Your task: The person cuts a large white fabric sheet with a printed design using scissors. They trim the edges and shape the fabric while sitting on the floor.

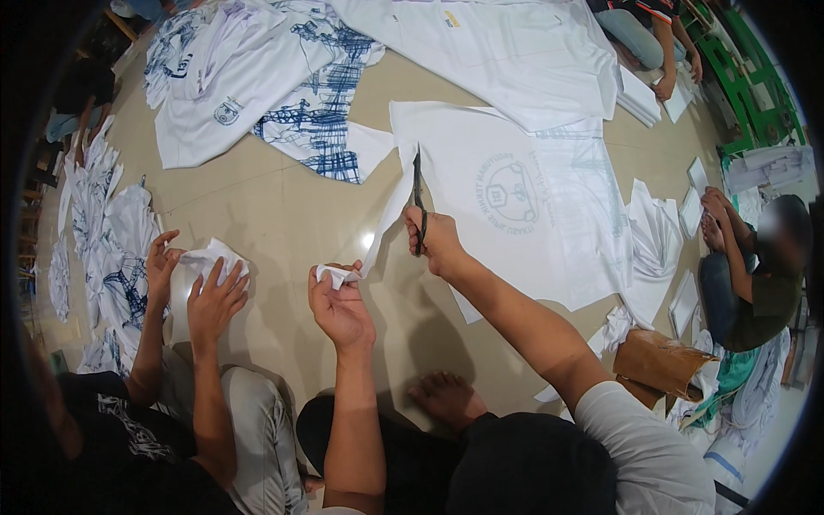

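My right hand [438, 240] grips a pair of dark scissors [418, 189], its blades pointing away from me at the left edge of a white printed cloth [463, 189]. A narrow strip [388, 219] of the white cloth runs from beside the blades down toward me. My left hand [343, 309] pinches the near end of that strip between thumb and fingers. The cloth lies spread on the floor and carries a faint round print. Whether the blades are parted cannot be made out.
At my left, a person's hands [215, 300] handle a small white cloth piece [216, 256]. White and blue printed fabric [318, 103] lies beyond on the tiled floor [283, 215]. A brown cardboard box [657, 360] stands at right. Other people sit around, one [730, 275] at far right.
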Motion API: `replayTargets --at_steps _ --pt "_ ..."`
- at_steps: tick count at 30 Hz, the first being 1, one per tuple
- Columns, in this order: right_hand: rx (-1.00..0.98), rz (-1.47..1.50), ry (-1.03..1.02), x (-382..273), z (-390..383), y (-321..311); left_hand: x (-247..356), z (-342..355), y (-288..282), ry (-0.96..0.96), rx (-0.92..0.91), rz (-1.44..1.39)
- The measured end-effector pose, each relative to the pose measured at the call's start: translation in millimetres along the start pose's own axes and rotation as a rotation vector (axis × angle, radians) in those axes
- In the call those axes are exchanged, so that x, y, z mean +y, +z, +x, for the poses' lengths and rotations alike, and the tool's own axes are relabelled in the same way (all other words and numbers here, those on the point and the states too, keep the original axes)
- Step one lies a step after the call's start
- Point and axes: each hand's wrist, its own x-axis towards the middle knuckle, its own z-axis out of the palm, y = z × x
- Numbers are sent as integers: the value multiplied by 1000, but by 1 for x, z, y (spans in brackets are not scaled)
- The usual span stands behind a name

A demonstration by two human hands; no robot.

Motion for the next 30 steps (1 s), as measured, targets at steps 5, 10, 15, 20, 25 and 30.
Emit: replayTargets --at_steps 5,10,15,20,25,30 --pt "-6 24 21 -15 9 1 -1 -1 0 8 -16 -1" --pt "18 35 18 -21 13 3 -1 -2 1 23 -15 27" --pt "41 4 8 -19 16 4 -2 -2 0 19 -9 22" --pt "13 -17 9 -21 16 2 0 -3 2 15 5 19" --pt "-61 35 7 -33 26 1 -2 -3 2 22 -16 16" --pt "-13 21 -8 -34 32 3 -1 -3 2 21 -10 30"
